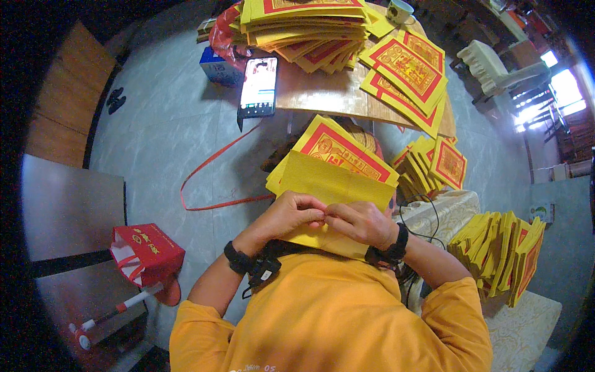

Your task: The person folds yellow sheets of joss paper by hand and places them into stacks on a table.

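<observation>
A plain yellow sheet of joss paper [334, 180] lies across my lap under both hands. Over its middle, my left hand [288, 216] and my right hand [362, 223] meet with fingertips pinched together on the paper, fingers curled and closed. Just beyond it, a stack of red-printed joss paper [347, 149] sticks out from beneath the sheet, fanned at an angle. What lies under that stack is mostly hidden. Black bands circle both of my wrists.
Ahead, a wooden table [322, 93] bears a tall pile of joss paper [304, 31], a fanned pile [406, 77], a lit phone [258, 84] and a mug [399, 11]. Folded bundles [496, 251] stand at right. A red bag [152, 254] sits left; a red strap [204, 164] trails along the floor.
</observation>
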`<control>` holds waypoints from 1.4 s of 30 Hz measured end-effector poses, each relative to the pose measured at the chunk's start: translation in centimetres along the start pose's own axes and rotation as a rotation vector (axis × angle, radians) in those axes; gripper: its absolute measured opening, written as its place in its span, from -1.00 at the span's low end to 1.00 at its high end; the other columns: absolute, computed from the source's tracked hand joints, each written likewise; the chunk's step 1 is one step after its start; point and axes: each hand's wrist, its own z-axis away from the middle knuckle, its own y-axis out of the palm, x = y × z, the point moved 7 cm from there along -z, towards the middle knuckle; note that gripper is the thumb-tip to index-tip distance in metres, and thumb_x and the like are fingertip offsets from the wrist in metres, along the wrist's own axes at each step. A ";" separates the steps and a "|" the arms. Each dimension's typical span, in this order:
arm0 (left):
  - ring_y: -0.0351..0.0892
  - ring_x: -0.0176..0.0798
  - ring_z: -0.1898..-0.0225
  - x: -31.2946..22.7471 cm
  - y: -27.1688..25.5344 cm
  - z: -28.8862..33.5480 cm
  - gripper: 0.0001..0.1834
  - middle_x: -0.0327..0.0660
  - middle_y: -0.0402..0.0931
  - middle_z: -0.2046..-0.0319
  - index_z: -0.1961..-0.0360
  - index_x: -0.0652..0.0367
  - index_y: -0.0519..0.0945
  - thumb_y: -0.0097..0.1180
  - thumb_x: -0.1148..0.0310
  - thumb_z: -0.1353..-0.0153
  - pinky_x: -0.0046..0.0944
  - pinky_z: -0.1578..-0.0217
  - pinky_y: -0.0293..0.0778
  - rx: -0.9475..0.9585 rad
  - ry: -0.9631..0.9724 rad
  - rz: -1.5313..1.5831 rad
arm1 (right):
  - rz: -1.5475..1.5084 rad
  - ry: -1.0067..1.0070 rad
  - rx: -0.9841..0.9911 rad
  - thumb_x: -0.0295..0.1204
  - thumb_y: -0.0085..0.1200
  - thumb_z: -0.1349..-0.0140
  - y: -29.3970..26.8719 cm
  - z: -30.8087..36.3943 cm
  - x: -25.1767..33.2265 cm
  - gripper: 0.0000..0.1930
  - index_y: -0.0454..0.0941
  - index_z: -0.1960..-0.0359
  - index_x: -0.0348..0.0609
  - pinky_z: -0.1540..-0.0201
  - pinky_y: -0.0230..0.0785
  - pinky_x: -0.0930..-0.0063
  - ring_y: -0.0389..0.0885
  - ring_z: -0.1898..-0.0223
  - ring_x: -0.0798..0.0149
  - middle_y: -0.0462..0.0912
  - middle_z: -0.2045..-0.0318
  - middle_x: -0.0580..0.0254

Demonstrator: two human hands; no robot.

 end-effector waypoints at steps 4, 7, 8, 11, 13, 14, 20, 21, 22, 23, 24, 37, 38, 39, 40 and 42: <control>0.53 -0.50 0.38 -0.4 0.1 0.1 -0.83 -0.31 0.61 0.38 0.19 0.28 0.63 0.15 0.42 -0.27 -0.49 0.31 0.47 0.000 0.023 -0.050 | 0.008 -0.025 0.016 -0.46 0.08 -0.08 0.2 0.3 0.1 -0.81 0.48 0.26 -0.23 0.45 0.52 0.40 0.64 0.41 0.21 0.54 0.26 0.10; 0.52 -0.50 0.37 -0.6 0.3 0.3 -0.87 -0.35 0.57 0.42 0.24 0.26 0.60 0.13 0.41 -0.28 -0.49 0.31 0.46 -0.023 0.069 -0.058 | 0.045 -0.055 0.021 -0.46 0.08 -0.07 0.0 0.2 0.4 -0.80 0.49 0.25 -0.24 0.45 0.53 0.41 0.63 0.41 0.21 0.54 0.25 0.10; 0.51 -0.51 0.36 -0.4 0.5 0.2 -0.88 -0.36 0.55 0.43 0.26 0.26 0.59 0.12 0.41 -0.28 -0.49 0.32 0.46 -0.031 0.095 -0.028 | 0.043 -0.051 0.038 -0.46 0.08 -0.07 -0.1 0.1 0.4 -0.80 0.49 0.26 -0.24 0.45 0.53 0.40 0.63 0.42 0.21 0.54 0.25 0.11; 0.48 -0.52 0.37 -0.8 0.8 0.4 -0.88 -0.38 0.52 0.45 0.30 0.26 0.55 0.11 0.41 -0.27 -0.49 0.34 0.43 -0.052 0.169 -0.117 | 0.034 -0.039 0.089 -0.47 0.09 -0.05 -0.6 -0.5 0.7 -0.80 0.49 0.27 -0.23 0.45 0.53 0.40 0.64 0.42 0.21 0.55 0.25 0.13; 0.45 -0.52 0.39 -0.7 1.0 0.4 -0.88 -0.38 0.52 0.46 0.31 0.26 0.54 0.11 0.41 -0.25 -0.47 0.36 0.42 -0.070 0.208 -0.204 | 0.026 -0.030 0.122 -0.47 0.10 -0.04 -0.7 -0.7 0.8 -0.81 0.49 0.28 -0.22 0.45 0.53 0.40 0.64 0.42 0.22 0.55 0.25 0.14; 0.43 -0.53 0.41 -0.3 1.1 0.3 -0.87 -0.37 0.51 0.48 0.32 0.27 0.54 0.11 0.41 -0.24 -0.46 0.38 0.41 -0.079 0.223 -0.230 | 0.005 -0.021 0.110 -0.48 0.10 -0.04 -0.6 -0.5 0.7 -0.81 0.49 0.29 -0.20 0.44 0.53 0.40 0.64 0.41 0.21 0.55 0.24 0.15; 0.39 -0.50 0.50 -0.6 1.1 1.0 -0.87 -0.29 0.49 0.57 0.36 0.30 0.54 0.13 0.43 -0.19 -0.40 0.45 0.40 -0.176 0.225 -0.470 | -0.108 0.082 0.038 -0.53 0.08 0.01 0.7 2.2 -1.3 -0.83 0.51 0.31 -0.12 0.34 0.53 0.36 0.64 0.33 0.16 0.58 0.20 0.19; 0.39 -0.49 0.51 -0.5 1.0 1.1 -0.87 -0.28 0.48 0.58 0.36 0.31 0.54 0.13 0.43 -0.19 -0.39 0.45 0.40 -0.181 0.222 -0.493 | -0.119 0.129 0.027 -0.54 0.08 0.02 0.8 2.6 -1.8 -0.83 0.51 0.33 -0.12 0.31 0.53 0.34 0.64 0.31 0.13 0.58 0.19 0.18; 0.41 -0.48 0.52 -0.4 1.1 1.2 -0.87 -0.26 0.49 0.58 0.36 0.31 0.54 0.14 0.43 -0.18 -0.38 0.45 0.40 -0.180 0.212 -0.450 | -0.129 0.176 0.016 -0.54 0.09 0.03 0.8 3.0 -2.3 -0.83 0.51 0.34 -0.11 0.29 0.53 0.32 0.64 0.29 0.10 0.58 0.19 0.17; 0.42 -0.46 0.52 -0.3 1.1 1.4 -0.86 -0.24 0.51 0.58 0.36 0.31 0.54 0.15 0.42 -0.17 -0.37 0.45 0.41 -0.182 0.200 -0.407 | -0.126 0.182 -0.001 -0.54 0.10 0.05 0.2 2.3 -2.2 -0.83 0.51 0.35 -0.12 0.25 0.51 0.30 0.62 0.25 0.08 0.58 0.18 0.17; 0.43 -0.45 0.52 -0.1 1.1 1.5 -0.86 -0.23 0.52 0.58 0.36 0.31 0.54 0.16 0.42 -0.16 -0.36 0.45 0.42 -0.182 0.190 -0.364 | -0.121 0.191 -0.018 -0.55 0.12 0.06 -0.9 1.1 -2.0 -0.83 0.52 0.36 -0.12 0.21 0.49 0.28 0.61 0.22 0.06 0.57 0.18 0.17; 0.55 0.07 0.17 0.6 2.7 2.6 -0.82 -0.04 0.56 0.25 0.25 0.17 0.54 0.16 0.37 -0.11 -0.05 0.20 0.47 -0.208 0.313 -0.929 | -0.236 0.397 -0.087 -0.62 0.15 0.02 -2.4 0.5 -3.3 -0.75 0.52 0.27 -0.08 0.03 0.36 0.18 0.49 0.07 -0.01 0.51 0.15 0.11; 0.53 0.06 0.09 -0.2 2.4 3.7 -0.78 -0.05 0.55 0.17 0.21 0.15 0.55 0.16 0.37 -0.11 -0.04 0.13 0.46 -0.157 0.283 -0.957 | -0.171 0.397 -0.073 -0.61 0.15 0.01 -2.8 1.0 -3.6 -0.75 0.51 0.26 -0.08 0.03 0.36 0.18 0.49 0.07 -0.01 0.51 0.16 0.11; 0.51 0.06 0.01 -0.4 2.1 4.6 -0.75 -0.06 0.54 0.10 0.16 0.12 0.55 0.17 0.36 -0.10 -0.04 0.07 0.45 -0.114 0.249 -0.983 | -0.110 0.390 -0.056 -0.61 0.15 0.01 -3.3 1.7 -4.2 -0.75 0.51 0.26 -0.09 0.03 0.36 0.18 0.49 0.07 0.00 0.51 0.16 0.12; 0.46 0.05 -0.07 0.1 2.1 5.1 -0.71 -0.08 0.51 0.02 0.10 0.10 0.54 0.16 0.35 -0.11 -0.03 0.00 0.41 -0.098 0.303 -1.033 | -0.084 0.375 -0.017 -0.60 0.14 0.00 -3.4 2.2 -4.3 -0.76 0.51 0.26 -0.09 0.04 0.36 0.18 0.49 0.08 0.00 0.51 0.17 0.12; 0.37 0.05 -0.19 2.4 2.7 5.7 -0.63 -0.11 0.43 -0.11 0.00 0.04 0.51 0.12 0.35 -0.13 0.00 -0.12 0.33 -0.070 0.408 -1.129 | -0.066 0.329 0.084 -0.58 0.14 0.00 -3.2 2.8 -3.8 -0.78 0.51 0.27 -0.09 0.05 0.36 0.18 0.49 0.09 0.01 0.50 0.17 0.13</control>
